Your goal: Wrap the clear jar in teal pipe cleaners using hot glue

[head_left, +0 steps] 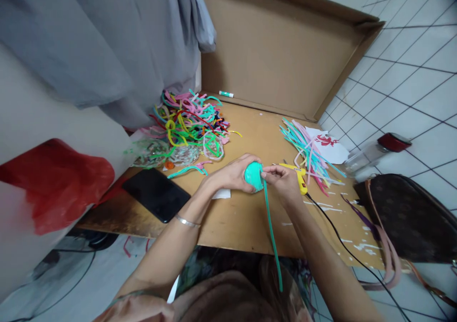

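My left hand [238,170] is wrapped round a turquoise, rounded piece [253,176] that looks wound from pipe cleaner. At its right side, the fingertips of my right hand [282,178] pinch a turquoise pipe cleaner [270,222]. The long free end of that pipe cleaner hangs down past the table's front edge. Just beyond my right hand lies a yellow hot glue gun [302,179], its black cord running to the lower right. A small white piece [222,194] lies under my left wrist.
A tangled heap of coloured pipe cleaners [194,122] lies at the back left, a straighter bundle [307,146] at the right. A black tablet or phone [156,194], glue stick [226,94], bottle [371,153] and brown bag [410,217] are around. Upright cardboard [282,51] stands behind.
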Demonstrator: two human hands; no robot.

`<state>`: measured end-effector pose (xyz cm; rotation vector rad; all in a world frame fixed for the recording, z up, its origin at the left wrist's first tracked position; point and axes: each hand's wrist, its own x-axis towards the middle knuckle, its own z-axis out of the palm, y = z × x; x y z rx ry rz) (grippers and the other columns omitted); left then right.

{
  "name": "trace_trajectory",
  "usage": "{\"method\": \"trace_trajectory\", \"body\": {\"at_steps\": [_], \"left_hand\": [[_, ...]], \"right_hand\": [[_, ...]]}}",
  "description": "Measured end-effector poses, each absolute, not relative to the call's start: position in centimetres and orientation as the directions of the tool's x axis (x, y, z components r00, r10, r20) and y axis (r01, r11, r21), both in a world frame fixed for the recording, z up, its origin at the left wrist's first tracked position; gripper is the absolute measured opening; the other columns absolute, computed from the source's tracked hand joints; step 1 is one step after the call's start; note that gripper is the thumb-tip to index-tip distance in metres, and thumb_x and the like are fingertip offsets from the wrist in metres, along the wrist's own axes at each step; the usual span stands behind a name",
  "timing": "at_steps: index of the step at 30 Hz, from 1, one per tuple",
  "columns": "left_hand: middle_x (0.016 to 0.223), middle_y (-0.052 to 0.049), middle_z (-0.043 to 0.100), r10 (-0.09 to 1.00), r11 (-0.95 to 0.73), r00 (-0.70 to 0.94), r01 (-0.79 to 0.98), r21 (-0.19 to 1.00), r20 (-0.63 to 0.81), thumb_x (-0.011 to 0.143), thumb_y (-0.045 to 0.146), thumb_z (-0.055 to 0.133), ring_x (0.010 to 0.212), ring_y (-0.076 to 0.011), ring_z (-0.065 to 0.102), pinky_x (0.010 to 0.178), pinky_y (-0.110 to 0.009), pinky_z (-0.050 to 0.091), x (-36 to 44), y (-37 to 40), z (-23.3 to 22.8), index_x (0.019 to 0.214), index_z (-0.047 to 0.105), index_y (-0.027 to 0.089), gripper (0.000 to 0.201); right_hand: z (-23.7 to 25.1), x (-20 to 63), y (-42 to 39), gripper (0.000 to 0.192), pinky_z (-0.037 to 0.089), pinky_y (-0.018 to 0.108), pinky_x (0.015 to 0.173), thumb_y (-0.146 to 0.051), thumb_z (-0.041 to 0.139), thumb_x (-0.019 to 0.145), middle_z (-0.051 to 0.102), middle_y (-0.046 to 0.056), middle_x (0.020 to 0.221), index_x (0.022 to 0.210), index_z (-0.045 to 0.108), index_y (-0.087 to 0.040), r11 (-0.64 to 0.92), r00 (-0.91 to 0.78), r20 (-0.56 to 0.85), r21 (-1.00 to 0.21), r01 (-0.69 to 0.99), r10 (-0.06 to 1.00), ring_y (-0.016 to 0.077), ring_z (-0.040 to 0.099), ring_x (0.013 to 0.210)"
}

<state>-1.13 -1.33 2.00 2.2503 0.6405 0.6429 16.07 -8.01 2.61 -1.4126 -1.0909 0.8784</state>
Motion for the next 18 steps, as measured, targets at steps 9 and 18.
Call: {"method": "trace_trajectory", "body": {"at_steps": [9, 18], "left_hand": [[0.121, -0.006, 0.054, 0.591, -0.639, 0.767, 0.253, 0.726, 0.252, 0.058, 0.025, 0.079, 0.114, -0.0253, 0.056, 0.099, -0.039, 0.047, -1.3, -1.4, 2.2, 0.119, 0.050, 0.021, 0.067], [0.121, -0.006, 0.055, 0.601, -0.629, 0.761, 0.263, 0.731, 0.244, 0.060, 0.029, 0.078, 0.112, -0.0258, 0.056, 0.098, -0.039, 0.047, -1.4, -1.3, 2.2, 0.122, 0.049, 0.021, 0.069]], "right_hand": [[1.8, 15.4, -8.3, 0.020, 0.045, 0.025, 0.054, -0.037, 0.067, 0.059, 0.064, 0.000, 0.059, 0.063, 0.065, -0.018, 0.065, 0.314, 0.131, -0.975, 0.213, 0.940, 0.0117, 0.055, 0.053], [0.9, 15.5, -9.8, 0.026, 0.047, 0.024, 0.055, -0.036, 0.072, 0.057, 0.062, -0.002, 0.064, 0.074, 0.062, -0.019, 0.034, 0.300, 0.071, -0.991, 0.126, 0.951, 0.0120, 0.057, 0.059]]}}
